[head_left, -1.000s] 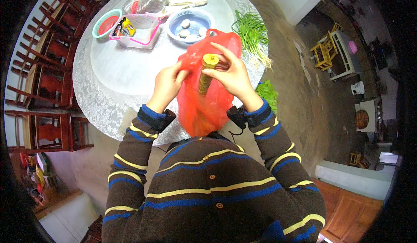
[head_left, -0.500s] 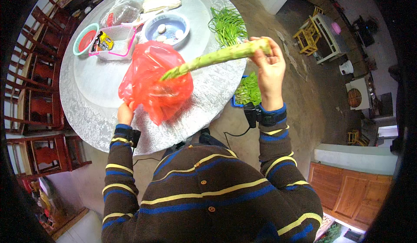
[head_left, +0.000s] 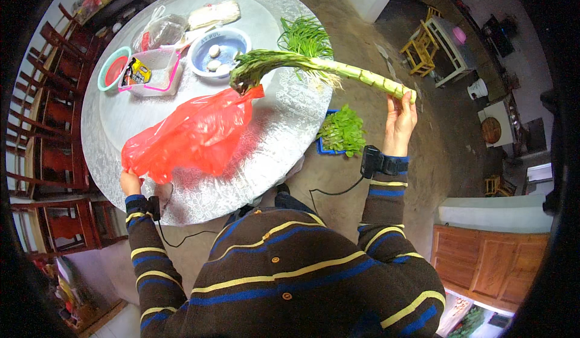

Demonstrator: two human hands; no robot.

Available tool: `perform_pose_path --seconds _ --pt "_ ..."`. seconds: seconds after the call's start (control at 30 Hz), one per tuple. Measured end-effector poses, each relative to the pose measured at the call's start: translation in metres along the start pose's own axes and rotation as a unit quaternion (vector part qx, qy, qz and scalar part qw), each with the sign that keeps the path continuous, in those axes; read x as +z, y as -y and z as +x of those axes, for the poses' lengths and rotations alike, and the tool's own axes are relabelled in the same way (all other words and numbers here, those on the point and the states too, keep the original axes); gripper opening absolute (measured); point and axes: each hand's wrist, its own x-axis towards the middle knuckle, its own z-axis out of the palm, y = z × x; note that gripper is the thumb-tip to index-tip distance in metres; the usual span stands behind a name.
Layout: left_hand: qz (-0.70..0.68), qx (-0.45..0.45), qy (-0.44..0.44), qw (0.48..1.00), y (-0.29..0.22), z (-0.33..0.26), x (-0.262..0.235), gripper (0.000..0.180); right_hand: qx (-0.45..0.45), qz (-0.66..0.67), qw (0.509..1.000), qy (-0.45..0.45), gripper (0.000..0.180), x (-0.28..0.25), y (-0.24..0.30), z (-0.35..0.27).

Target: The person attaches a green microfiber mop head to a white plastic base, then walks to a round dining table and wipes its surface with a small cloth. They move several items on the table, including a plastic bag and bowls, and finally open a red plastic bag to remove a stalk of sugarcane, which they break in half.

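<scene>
My right hand (head_left: 401,115), out past the table's right edge, is closed on the thick end of a long celtuce stem (head_left: 347,71), pale green with ringed leaf scars. Its dark leafy top points left and hangs by the mouth of a red plastic bag (head_left: 193,135). My left hand (head_left: 129,182) pinches the bag's lower left corner, near the table's front left edge. Between both hands the bag stretches slantwise, crumpled and slightly see-through. Whether anything is still inside it, I cannot tell.
The round table (head_left: 266,181) wears a patterned silvery cloth. On it are a blue basin (head_left: 241,39) with several white eggs, a clear pink-rimmed box (head_left: 163,87), a green bowl (head_left: 101,79) and green onions (head_left: 305,39). A blue crate of leafy greens (head_left: 341,132) stands beside the table.
The celtuce has come out of the red bag, showing its leafy top, as my right hand moved right. My left hand pulled the bag leftward and down, stretching it out.
</scene>
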Motion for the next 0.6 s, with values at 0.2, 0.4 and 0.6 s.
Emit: perform_pose_path --seconds 0.2,0.4,0.6 --pt "0.027 0.227 -0.008 0.974 -0.050 -0.030 0.015 0.072 0.011 0.017 1.000 0.022 0.036 -0.015 -0.001 -0.005" --pt "0.000 0.452 -0.094 0.887 -0.199 -0.143 0.008 0.067 -0.009 0.073 0.977 0.200 0.042 0.009 0.011 -0.019" --pt "-0.060 0.613 0.026 0.787 -0.302 -0.264 -0.006 0.055 -0.014 0.061 0.950 0.307 0.059 0.059 0.026 -0.054"
